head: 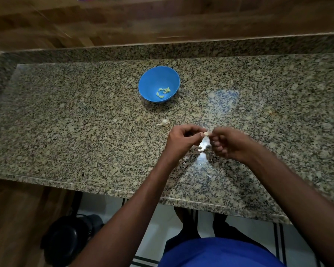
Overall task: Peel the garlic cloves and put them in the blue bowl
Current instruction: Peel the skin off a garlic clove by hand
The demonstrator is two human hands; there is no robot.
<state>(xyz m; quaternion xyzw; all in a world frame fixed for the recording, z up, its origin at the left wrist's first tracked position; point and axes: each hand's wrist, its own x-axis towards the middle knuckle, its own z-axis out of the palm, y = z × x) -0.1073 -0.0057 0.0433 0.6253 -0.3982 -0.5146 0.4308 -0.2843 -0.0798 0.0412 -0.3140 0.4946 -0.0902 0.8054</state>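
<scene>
Both hands (206,140) pinch clove (206,133), mid-counter (66,122)

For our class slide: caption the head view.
Both hands peel a garlic clove near the blue bowl.

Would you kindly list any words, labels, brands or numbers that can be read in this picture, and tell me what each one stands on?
There are none to read.
The blue bowl is plain, with no print on it.
The granite counter carries no label or sign.
The garlic clove pinched between the left hand and right hand bears no marking, nor does the garlic piece lying on the counter.
The dark object on the floor is too dim to show any text.
</scene>
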